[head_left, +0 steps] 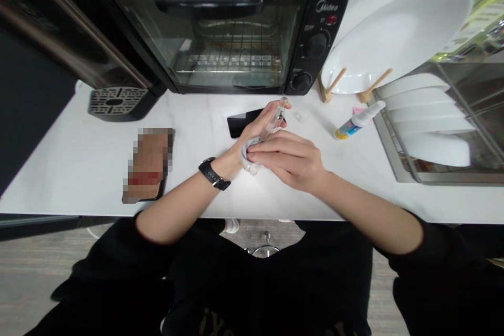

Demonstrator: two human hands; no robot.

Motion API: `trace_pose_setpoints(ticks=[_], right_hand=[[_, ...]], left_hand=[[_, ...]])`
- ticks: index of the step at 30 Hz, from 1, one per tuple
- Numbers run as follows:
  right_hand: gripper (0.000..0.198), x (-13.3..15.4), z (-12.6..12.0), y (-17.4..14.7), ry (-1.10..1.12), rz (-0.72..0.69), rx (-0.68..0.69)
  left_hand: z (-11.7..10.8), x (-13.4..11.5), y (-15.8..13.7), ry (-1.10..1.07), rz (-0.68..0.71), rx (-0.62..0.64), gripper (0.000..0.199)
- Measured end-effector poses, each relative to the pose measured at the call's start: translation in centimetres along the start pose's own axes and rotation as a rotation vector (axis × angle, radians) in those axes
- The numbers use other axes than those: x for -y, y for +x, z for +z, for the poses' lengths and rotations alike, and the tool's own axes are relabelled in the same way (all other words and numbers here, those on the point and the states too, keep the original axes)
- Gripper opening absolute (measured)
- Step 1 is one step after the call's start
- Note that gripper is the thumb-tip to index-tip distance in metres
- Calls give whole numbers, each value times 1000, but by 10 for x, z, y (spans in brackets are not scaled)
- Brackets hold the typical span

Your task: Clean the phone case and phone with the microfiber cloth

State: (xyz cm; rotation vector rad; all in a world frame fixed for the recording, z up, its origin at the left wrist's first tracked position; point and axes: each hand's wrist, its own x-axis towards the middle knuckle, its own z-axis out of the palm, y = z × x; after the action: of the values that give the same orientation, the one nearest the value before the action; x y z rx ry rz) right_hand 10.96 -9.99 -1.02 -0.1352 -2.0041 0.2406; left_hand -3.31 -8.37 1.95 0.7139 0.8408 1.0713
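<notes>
Clear item [274, 122]: one, colourless, see-through, glossy with bright highlights. Form long and narrow at the upper end, which slants up and to the right; small dark detail near that tip. Lower end rounded, greyish-white, curled into a loop; whether the grey portion is a separate piece cannot be told. Located above the white counter [205, 115], between the two hands, in front of the toaster oven [224, 37].

Left hand [256, 127]: grasps the clear item, which lies along its palm and fingers. Black watch [213, 173] at the wrist.

Right hand [297, 160]: fingers drawn together, fingertips at the rounded end; whether they grip it or only press cannot be told.

Adjacent: dark flat device [238, 125], on the counter, partly behind the left hand; spray bottle [352, 125], white, blue and yellow, tilted in view, to the right.
</notes>
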Motion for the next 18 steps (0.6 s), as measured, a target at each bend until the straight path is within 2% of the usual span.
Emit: trace_pose_setpoints(ticks=[10,18], right_hand=[[32,1,3,-3,11,-56,47],[40,-17,-3,-3,-39,-47,-5]], left_hand=[[5,-4,1,68,-54,-16,25],[-14,14,12,16,91,99,15]])
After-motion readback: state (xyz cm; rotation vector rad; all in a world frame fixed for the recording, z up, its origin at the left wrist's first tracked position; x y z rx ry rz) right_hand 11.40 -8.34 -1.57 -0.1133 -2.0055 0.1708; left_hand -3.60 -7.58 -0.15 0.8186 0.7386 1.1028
